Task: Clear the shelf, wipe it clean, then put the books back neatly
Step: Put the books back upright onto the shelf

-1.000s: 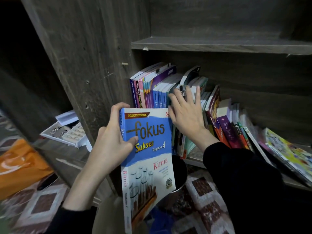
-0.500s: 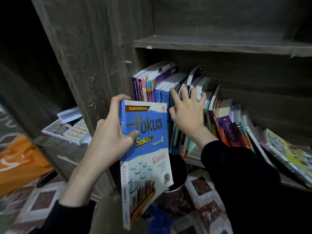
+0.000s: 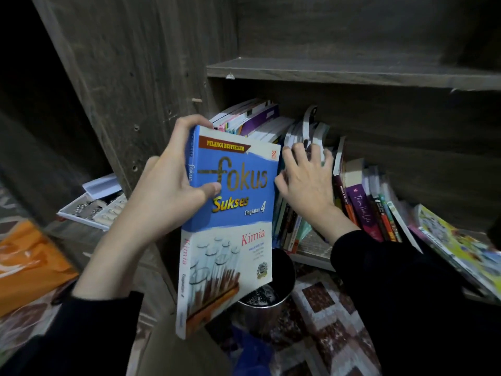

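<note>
The left grip (image 3: 168, 196) holds the blue book (image 3: 230, 226) by its spine; it looks stiff and heavy. The right grip (image 3: 306, 183) hooks the other books (image 3: 291, 229) by their tops.

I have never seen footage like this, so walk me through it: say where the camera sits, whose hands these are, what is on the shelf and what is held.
No machine here: a person wears one camera on the head, looking down at their own two hands. The left hand grips a blue textbook in front of the shelf. The right hand reaches in, fingers hooked over the tops of the books standing and leaning there. Below, a metal pot stands on the floor.
</note>
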Demonstrator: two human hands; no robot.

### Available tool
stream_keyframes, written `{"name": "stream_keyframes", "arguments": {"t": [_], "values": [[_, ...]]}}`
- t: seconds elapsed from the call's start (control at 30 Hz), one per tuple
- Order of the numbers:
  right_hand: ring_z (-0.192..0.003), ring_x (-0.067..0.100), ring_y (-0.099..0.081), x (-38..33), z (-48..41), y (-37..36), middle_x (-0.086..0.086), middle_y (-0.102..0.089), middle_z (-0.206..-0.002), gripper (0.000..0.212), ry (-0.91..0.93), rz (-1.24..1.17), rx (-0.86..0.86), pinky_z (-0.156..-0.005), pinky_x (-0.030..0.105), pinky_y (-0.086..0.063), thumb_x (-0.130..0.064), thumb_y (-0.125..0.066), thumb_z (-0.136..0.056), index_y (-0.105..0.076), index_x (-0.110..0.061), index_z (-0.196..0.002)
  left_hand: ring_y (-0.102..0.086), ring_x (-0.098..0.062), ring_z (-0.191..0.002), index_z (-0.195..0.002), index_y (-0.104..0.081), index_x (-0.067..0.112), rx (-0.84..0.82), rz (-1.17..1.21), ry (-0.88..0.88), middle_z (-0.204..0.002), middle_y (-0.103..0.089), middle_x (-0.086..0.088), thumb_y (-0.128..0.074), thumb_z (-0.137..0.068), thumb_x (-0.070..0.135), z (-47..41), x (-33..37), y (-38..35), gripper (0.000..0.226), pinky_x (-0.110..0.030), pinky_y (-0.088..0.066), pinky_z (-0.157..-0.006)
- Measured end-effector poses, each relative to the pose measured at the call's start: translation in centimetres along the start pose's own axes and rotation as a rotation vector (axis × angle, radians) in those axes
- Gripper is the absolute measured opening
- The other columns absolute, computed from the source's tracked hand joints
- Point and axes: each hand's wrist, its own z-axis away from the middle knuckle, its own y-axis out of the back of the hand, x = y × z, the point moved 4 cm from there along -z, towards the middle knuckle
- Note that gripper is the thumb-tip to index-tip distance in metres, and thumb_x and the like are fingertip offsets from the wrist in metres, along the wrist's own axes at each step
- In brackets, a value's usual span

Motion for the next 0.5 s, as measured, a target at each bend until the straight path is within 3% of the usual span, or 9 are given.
{"name": "stream_keyframes", "arguments": {"t": [0.2,0.33,0.5], "values": [[-0.098,0.032,-0.044,0.1,0.0,-0.2,0.010,-0.055,-0.107,0.039,0.009,0.029,-0.017,-0.088,0.053,-0.043,-0.031,-0.037,-0.081,-0.053,-0.008,-0.108,-0.061,-0.008,-0.088,-0.116,-0.036,0.041,0.008,0.008,-0.042,-0.084,-0.061,0.022,-0.073,-0.075,0.006,-3.0,0.2,-0.5,0.065,-0.024,-0.050,-0.067],[-0.097,0.031,-0.040,0.2,0.0,-0.2,0.010,-0.054,-0.105,0.038,0.015,0.010,-0.002,-0.088,0.054,-0.044,-0.031,-0.039,-0.080,-0.051,-0.008,-0.108,-0.059,-0.019,-0.097,-0.117,-0.033,0.043,-0.007,0.022,-0.055,-0.087,-0.061,0.019,-0.069,-0.078,0.005,-4.5,0.4,-2.4,0.065,-0.034,-0.053,-0.070],[-0.097,0.030,-0.038,0.3,0.0,-0.3,0.009,-0.055,-0.106,0.038,0.020,0.013,-0.006,-0.088,0.054,-0.044,-0.031,-0.040,-0.080,-0.051,-0.009,-0.108,-0.058,-0.017,-0.095,-0.125,-0.031,0.042,0.122,0.034,-0.082,-0.093,-0.063,0.014,-0.066,-0.079,0.006,-5.9,0.7,-4.8,0.068,-0.029,-0.050,-0.073]]}}
